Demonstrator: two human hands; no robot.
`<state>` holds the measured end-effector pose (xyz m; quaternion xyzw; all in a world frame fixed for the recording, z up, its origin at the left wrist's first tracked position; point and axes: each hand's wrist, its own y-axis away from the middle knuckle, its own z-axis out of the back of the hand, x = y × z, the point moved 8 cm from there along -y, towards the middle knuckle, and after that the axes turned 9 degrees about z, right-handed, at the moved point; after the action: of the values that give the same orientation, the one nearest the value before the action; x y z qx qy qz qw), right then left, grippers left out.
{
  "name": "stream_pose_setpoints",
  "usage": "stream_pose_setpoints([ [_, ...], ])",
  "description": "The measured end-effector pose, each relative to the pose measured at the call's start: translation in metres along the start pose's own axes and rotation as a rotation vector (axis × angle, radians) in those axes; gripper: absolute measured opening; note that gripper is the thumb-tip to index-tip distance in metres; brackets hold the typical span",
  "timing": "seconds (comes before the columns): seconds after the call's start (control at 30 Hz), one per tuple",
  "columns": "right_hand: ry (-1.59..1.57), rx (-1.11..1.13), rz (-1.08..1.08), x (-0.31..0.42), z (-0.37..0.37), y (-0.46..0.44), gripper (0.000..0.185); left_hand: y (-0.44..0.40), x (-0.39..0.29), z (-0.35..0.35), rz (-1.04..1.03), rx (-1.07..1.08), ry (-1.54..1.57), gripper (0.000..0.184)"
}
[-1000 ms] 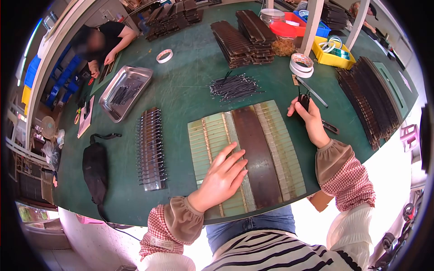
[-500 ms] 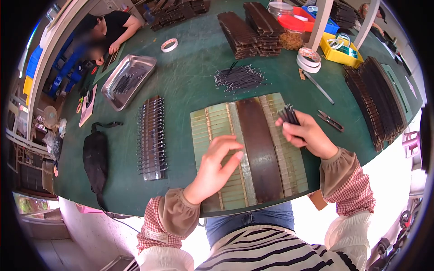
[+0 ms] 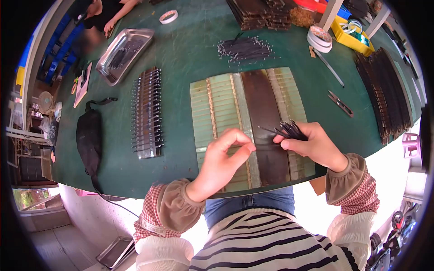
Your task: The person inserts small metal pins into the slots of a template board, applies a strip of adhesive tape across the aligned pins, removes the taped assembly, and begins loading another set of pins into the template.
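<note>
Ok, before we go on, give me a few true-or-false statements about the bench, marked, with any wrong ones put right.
1. The right hand holds a bunch of dark strands. True.
2. The left hand is on the black pouch. False: it is over the green board.
3. In the view, the snips lie right of the green board. True.
4. The metal tray is empty. False: dark pieces lie in it.

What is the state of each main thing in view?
Right hand: closed around dark bundle
Left hand: partly curled, grip unclear
Grooved board: flat on table
Narrow strip: lying on table
Dark pile: loose on table
Metal tray: holding dark pieces
Yellow bin: open, contents visible
Snips: lying unheld
</note>
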<state>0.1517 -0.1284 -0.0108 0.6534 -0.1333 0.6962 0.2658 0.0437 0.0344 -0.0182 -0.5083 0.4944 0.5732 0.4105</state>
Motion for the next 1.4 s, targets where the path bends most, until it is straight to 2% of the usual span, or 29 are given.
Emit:
stream_pose_setpoints([
  [0.1, 0.11, -0.003, 0.1, 0.002, -0.008, 0.014, 0.019, 0.03, -0.026, -0.007, -0.339, -0.059, -0.477, 0.011],
  [0.2, 0.275, 0.073, 0.173, 0.003, -0.017, 0.027, 0.023, 0.057, -0.02, -0.009, -0.352, -0.135, -0.534, 0.019],
  [0.27, 0.285, 0.093, 0.023, 0.002, -0.019, 0.034, 0.022, 0.072, -0.013, -0.011, -0.359, -0.158, -0.574, 0.023],
  [0.33, 0.309, 0.102, -0.012, 0.001, -0.021, 0.036, 0.022, 0.08, -0.01, -0.012, -0.351, -0.17, -0.607, 0.021],
  [0.43, 0.352, 0.103, 0.068, 0.002, -0.023, 0.035, 0.023, 0.083, -0.007, -0.013, -0.351, -0.179, -0.626, 0.019],
  [0.57, 0.37, 0.119, 0.057, 0.002, -0.024, 0.035, 0.024, 0.082, -0.008, -0.013, -0.356, -0.185, -0.636, 0.016],
  [0.77, 0.473, 0.1, 0.216, 0.003, -0.029, 0.036, 0.025, 0.084, -0.003, -0.022, -0.405, -0.134, -0.732, 0.031],
  [0.87, 0.541, 0.086, 0.265, 0.007, -0.032, 0.037, 0.026, 0.084, -0.004, -0.04, -0.401, -0.028, -0.947, 0.042],
  [1.07, 0.585, 0.068, 0.278, 0.008, -0.034, 0.04, 0.028, 0.088, 0.006, -0.045, -0.414, -0.013, -1.03, 0.044],
  [1.17, 0.52, 0.06, 0.262, 0.006, -0.033, 0.04, 0.028, 0.088, 0.005, -0.039, -0.402, -0.031, -0.941, 0.045],
  [1.27, 0.504, 0.062, 0.251, 0.005, -0.033, 0.041, 0.028, 0.086, 0.005, -0.02, -0.335, -0.087, -0.69, 0.045],
  [1.4, 0.531, 0.044, 0.278, 0.005, -0.034, 0.041, 0.028, 0.086, 0.001, -0.038, -0.38, -0.044, -0.9, 0.044],
])
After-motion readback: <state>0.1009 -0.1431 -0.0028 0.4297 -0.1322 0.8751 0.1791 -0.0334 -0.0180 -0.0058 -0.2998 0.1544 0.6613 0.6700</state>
